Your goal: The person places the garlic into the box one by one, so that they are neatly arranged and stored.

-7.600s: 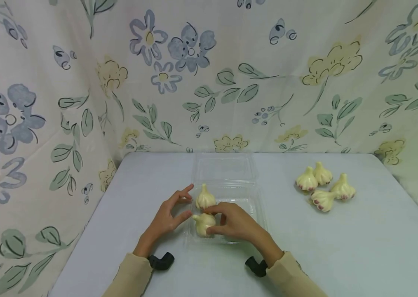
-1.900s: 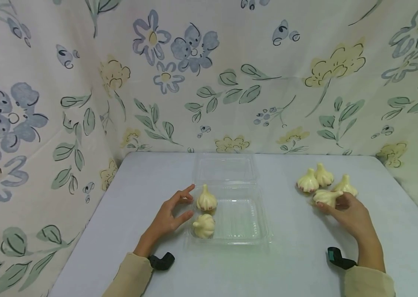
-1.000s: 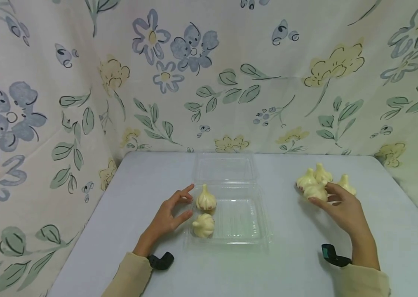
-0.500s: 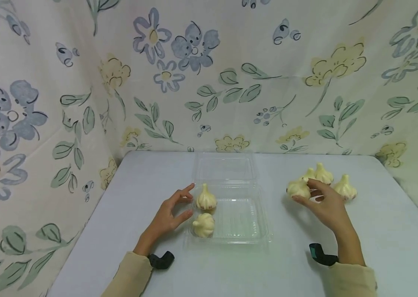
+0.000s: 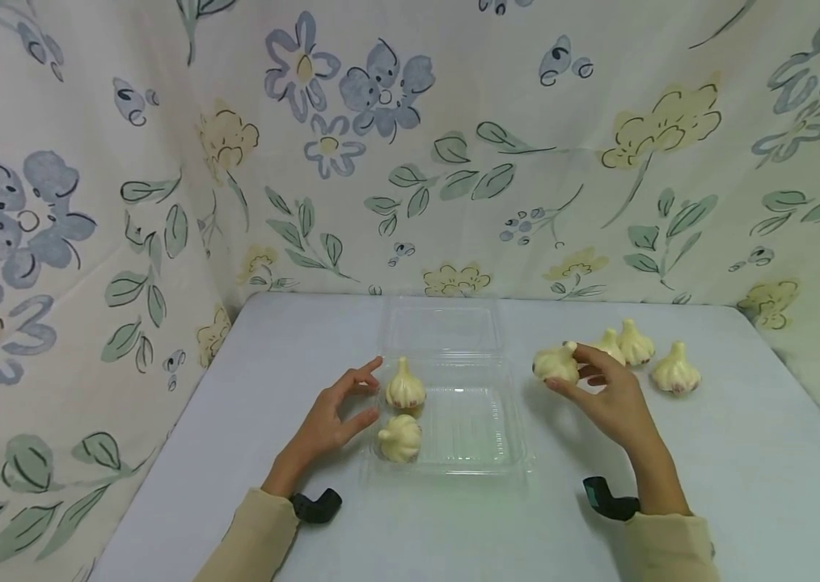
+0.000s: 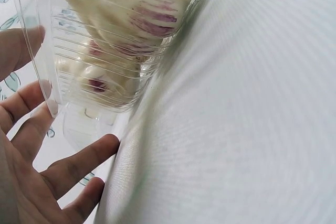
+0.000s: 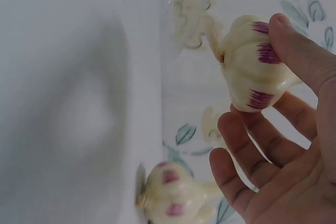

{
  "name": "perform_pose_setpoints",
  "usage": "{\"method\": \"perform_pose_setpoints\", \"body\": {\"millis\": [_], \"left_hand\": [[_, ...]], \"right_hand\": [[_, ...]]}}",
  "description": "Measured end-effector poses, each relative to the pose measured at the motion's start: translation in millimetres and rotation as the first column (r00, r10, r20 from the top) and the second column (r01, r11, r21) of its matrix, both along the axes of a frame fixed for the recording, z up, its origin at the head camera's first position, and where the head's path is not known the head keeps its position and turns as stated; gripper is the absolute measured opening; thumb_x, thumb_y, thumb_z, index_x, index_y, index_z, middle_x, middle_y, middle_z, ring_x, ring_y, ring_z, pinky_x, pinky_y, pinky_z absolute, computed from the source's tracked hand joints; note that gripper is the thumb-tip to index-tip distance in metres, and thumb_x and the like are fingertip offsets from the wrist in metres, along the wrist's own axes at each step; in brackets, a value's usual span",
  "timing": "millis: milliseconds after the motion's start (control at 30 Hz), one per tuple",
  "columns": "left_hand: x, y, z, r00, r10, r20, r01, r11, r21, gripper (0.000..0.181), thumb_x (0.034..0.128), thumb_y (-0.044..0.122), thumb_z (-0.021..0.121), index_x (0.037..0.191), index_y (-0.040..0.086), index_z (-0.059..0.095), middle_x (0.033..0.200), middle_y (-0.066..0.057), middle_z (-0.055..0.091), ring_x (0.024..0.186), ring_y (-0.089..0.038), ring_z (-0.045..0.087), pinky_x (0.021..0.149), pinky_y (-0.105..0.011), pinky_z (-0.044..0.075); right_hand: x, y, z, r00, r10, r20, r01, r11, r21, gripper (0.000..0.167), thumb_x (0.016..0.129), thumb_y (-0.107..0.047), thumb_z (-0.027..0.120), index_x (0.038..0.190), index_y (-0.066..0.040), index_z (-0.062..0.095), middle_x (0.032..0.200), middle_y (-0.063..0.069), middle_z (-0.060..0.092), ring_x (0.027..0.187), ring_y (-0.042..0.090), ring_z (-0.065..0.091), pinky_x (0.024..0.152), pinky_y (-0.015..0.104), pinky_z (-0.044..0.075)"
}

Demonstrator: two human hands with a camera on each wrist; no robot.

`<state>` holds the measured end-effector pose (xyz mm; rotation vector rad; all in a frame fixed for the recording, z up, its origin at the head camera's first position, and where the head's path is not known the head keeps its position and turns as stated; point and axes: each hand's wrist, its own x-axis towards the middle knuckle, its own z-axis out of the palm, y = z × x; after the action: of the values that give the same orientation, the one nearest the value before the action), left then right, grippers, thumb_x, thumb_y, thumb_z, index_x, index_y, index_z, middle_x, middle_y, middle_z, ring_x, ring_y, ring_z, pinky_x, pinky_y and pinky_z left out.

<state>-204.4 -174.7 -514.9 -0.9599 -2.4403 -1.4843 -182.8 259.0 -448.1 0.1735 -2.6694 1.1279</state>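
My right hand [image 5: 610, 402] pinches a garlic bulb [image 5: 555, 364] between thumb and fingers, raised above the table right of the container. Purple streaks mark this garlic bulb [image 7: 257, 64] in the right wrist view. A clear plastic clamshell container [image 5: 468, 469] lies with its lid [image 5: 442, 327] folded back. Inside its left side are two garlic bulbs, one upright [image 5: 405, 386] at the back and one tipped over [image 5: 400, 439] in front. My left hand [image 5: 330, 420] rests at the container's left edge, its fingers extended and touching the wall [image 6: 50, 66] in the left wrist view.
Three more garlic bulbs stand at the back right of the white table [image 5: 745, 453]: one partly behind my right fingers, one garlic bulb [image 5: 636, 343] behind it, and a separate garlic bulb [image 5: 676, 370] further right. A floral curtain [image 5: 454, 162] hangs behind and beside the table.
My right hand let go of a bulb in the container, took another from the group at the right, lifted it and carried it left. The left hand stayed in place.
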Motion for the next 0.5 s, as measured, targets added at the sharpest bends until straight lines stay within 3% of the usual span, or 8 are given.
{"method": "perform_pose_setpoints", "body": {"millis": [200,500], "left_hand": [[0.3,0.5,1.7,1.000,0.005,0.007,-0.005,1.000,-0.005,0.035,0.0942,0.011,0.070,0.126,0.006,0.056,0.161,-0.008,0.043,0.117,-0.029,0.069,0.107,-0.052,0.049],[0.4,-0.2,0.8,1.000,0.012,0.005,-0.012,1.000,-0.012,0.036,0.0946,0.015,0.071,0.126,0.007,0.056,0.162,-0.006,0.043,0.118,-0.029,0.068,0.108,-0.055,0.047]], "right_hand": [[-0.2,-18.8,12.8,0.997,0.058,0.058,-0.055,0.997,-0.053,0.061,0.089,-0.039,0.080,0.140,-0.015,0.058,0.126,0.011,0.066,0.104,0.022,0.059,0.089,0.036,0.051],[-2.5,-53.9,17.9,0.976,0.216,0.021,-0.215,0.975,-0.062,0.057,0.087,-0.034,0.082,0.139,-0.019,0.061,0.119,0.003,0.068,0.100,0.018,0.059,0.087,0.037,0.052]]}}
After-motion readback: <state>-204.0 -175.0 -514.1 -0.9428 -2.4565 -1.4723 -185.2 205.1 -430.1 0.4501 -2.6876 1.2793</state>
